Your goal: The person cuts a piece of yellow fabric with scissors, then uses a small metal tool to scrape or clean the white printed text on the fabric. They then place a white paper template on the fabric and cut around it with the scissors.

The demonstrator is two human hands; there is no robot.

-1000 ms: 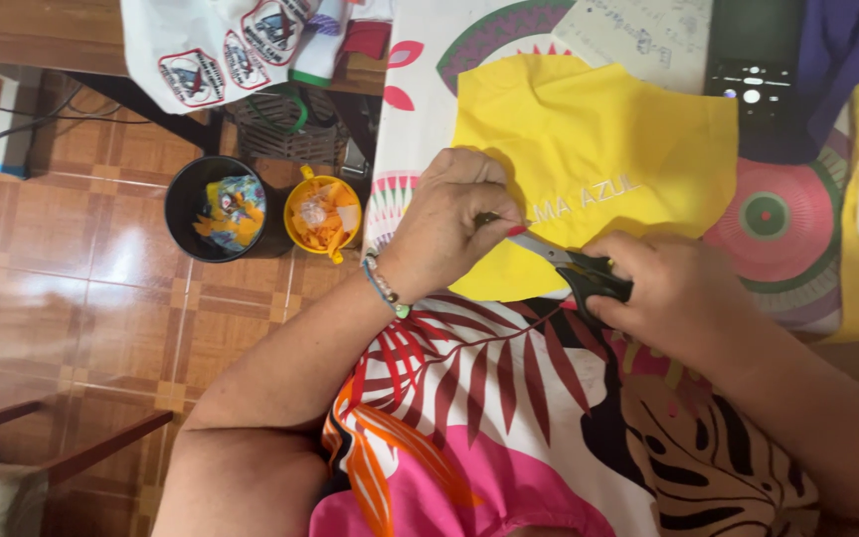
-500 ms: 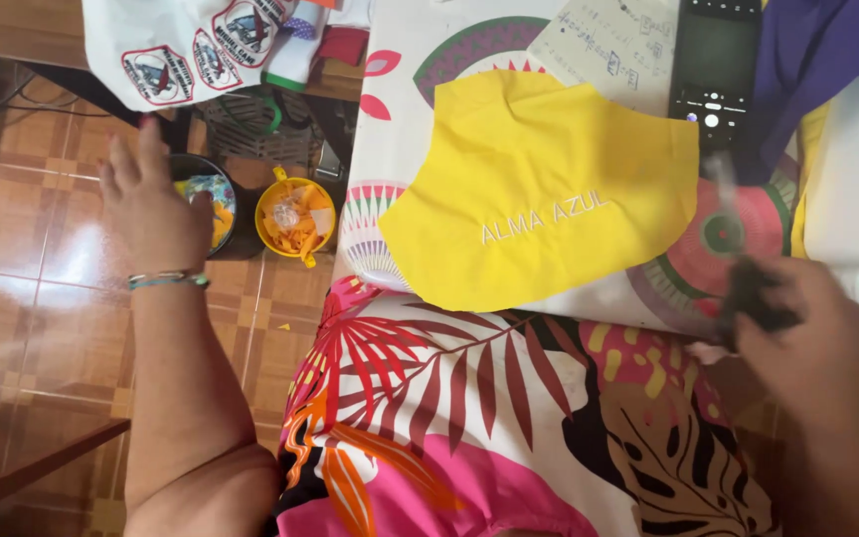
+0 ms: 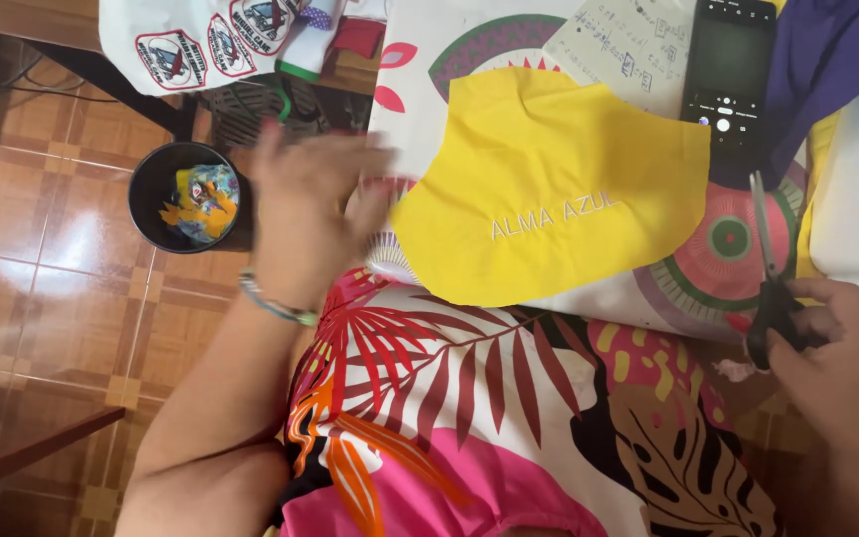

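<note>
Head view: yellow curved fabric piece (image 3: 549,189) lies between blurred, spread left hand (image 3: 315,204) and right hand (image 3: 842,348) gripping black-handled scissors (image 3: 770,288).

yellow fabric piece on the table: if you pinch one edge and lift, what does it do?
The yellow fabric piece lies thin and flat on the patterned tablecloth, so it would probably droop limp from a pinch. It looks light for its area, so a push would likely bunch it rather than slide it whole. It is unlikely to roll, tip or break.
</note>
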